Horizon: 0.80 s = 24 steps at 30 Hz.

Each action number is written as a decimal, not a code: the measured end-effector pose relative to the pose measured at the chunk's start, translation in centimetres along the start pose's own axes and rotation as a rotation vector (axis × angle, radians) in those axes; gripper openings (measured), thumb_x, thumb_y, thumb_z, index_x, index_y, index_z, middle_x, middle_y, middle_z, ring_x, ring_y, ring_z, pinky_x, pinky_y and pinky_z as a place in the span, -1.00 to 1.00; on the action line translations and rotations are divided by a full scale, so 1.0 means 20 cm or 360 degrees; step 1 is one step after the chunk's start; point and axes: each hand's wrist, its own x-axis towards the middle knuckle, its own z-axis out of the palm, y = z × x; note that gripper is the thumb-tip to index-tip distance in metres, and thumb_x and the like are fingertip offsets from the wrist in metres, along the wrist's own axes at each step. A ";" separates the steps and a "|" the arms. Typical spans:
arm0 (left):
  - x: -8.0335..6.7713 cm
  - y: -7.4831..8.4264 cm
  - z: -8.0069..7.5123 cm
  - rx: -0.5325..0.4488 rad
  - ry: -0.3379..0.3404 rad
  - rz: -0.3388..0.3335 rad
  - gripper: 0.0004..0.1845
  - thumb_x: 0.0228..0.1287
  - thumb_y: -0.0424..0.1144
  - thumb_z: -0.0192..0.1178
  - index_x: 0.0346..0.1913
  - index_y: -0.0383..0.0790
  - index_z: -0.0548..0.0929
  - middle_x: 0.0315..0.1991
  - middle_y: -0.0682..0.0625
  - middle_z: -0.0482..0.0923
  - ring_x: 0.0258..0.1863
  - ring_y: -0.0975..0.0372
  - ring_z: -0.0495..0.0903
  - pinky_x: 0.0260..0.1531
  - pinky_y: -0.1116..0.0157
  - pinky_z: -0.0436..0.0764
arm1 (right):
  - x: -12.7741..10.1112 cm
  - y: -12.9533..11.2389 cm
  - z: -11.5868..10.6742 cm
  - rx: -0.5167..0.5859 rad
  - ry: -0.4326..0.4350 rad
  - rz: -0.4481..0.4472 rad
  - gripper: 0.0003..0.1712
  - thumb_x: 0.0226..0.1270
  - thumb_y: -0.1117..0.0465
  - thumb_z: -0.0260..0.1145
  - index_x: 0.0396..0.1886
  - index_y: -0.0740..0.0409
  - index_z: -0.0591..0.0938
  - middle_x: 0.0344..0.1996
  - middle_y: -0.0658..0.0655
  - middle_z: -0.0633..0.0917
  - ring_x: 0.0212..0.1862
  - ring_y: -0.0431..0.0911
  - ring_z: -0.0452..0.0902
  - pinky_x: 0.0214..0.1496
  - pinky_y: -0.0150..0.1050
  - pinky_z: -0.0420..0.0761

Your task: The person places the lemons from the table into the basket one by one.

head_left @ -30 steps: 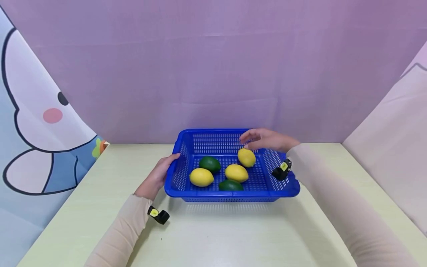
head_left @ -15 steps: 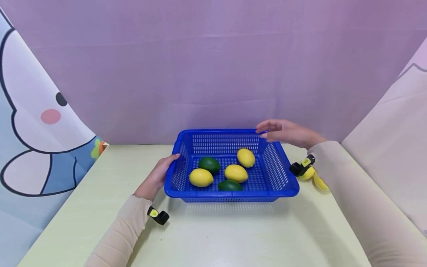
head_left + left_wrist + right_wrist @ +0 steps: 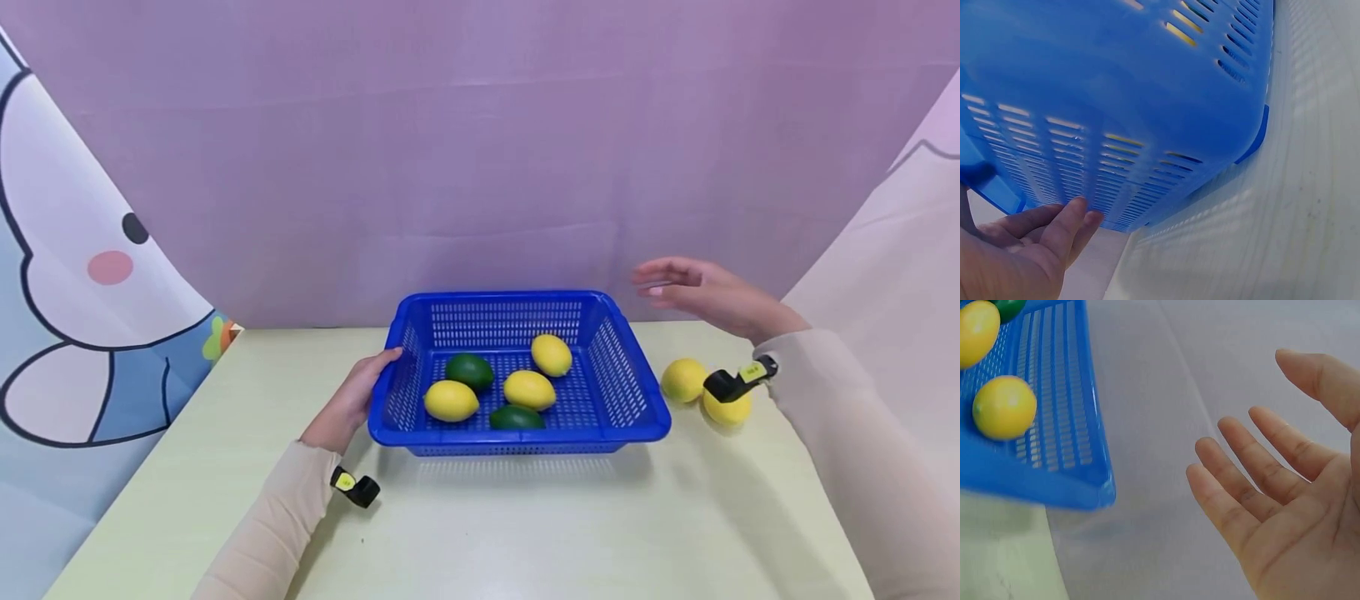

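Observation:
A blue plastic basket (image 3: pixel 626 375) with slotted walls sits on the table. Inside lie three lemons, a left one (image 3: pixel 451 401), a middle one (image 3: pixel 529 390) and a back one (image 3: pixel 552 355), and two smooth dark green oval fruits (image 3: pixel 469 372). My left hand (image 3: pixel 362 387) holds the basket's left rim, thumb over the top; the left wrist view has its fingers against the slotted outer wall. To the right of the basket, my right hand (image 3: pixel 708 293) hovers with relaxed fingers spread and an empty palm, plain in the right wrist view. Below it are two more lemons (image 3: pixel 684 381), one partly behind the wrist camera.
The pale table (image 3: pixel 480 525) runs up to a purple cloth backdrop (image 3: pixel 480 167). A printed cartoon cloth (image 3: pixel 67 250) hangs on the left, and a light cloth (image 3: pixel 900 267) on the right.
My right hand has moved from above the back lemon out past the basket's right rim, bringing the two lemons on the table into sight. The left hand keeps its hold on the basket.

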 end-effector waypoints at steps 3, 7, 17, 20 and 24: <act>0.00 0.00 0.00 0.0013 0.0001 -0.0007 -0.34 0.43 0.08 -0.09 0.36 -0.36 0.21 -0.03 -0.16 0.58 -0.22 0.18 0.65 -0.19 0.26 0.64 | -0.04 0.05 -0.02 0.0021 0.0039 -0.0029 -0.46 0.46 0.19 0.07 0.33 0.32 0.23 0.13 -0.11 0.51 0.15 -0.27 0.45 0.08 -0.42 0.51; -0.01 0.00 0.00 0.0028 0.0005 -0.0016 -0.33 0.43 0.09 -0.10 0.36 -0.37 0.20 0.00 -0.17 0.56 -0.20 0.19 0.65 -0.18 0.28 0.64 | -0.10 0.12 -0.04 0.0018 0.0125 -0.0016 -0.48 0.45 0.18 0.08 0.31 0.28 0.26 0.08 -0.15 0.53 0.08 -0.33 0.49 0.05 -0.44 0.52; -0.01 0.01 0.00 0.0010 0.0008 -0.0027 -0.32 0.41 0.09 -0.07 0.37 -0.37 0.20 0.02 -0.19 0.54 -0.19 0.19 0.64 -0.18 0.30 0.63 | -0.22 0.32 -0.09 0.0274 0.0147 -0.0132 -0.61 0.46 0.37 0.00 0.25 0.20 0.35 0.07 -0.17 0.55 0.08 -0.31 0.50 0.01 -0.43 0.55; -0.01 0.00 0.01 0.0025 0.0012 -0.0029 -0.32 0.41 0.10 -0.08 0.37 -0.34 0.20 0.12 -0.26 0.48 -0.14 0.18 0.62 -0.14 0.29 0.62 | -0.26 0.39 -0.11 0.0454 0.0063 -0.0262 -0.60 0.47 0.42 -0.09 0.22 0.11 0.39 0.11 -0.11 0.54 0.11 -0.28 0.50 0.04 -0.43 0.53; 0.00 0.00 0.01 0.0040 0.0011 -0.0014 -0.32 0.41 0.11 -0.09 0.37 -0.31 0.20 0.16 -0.29 0.43 -0.12 0.16 0.61 -0.13 0.27 0.61 | -0.31 0.46 -0.13 0.0658 -0.0020 -0.0400 -0.54 0.47 0.49 -0.20 0.23 0.13 0.38 0.14 -0.04 0.52 0.14 -0.24 0.49 0.08 -0.42 0.51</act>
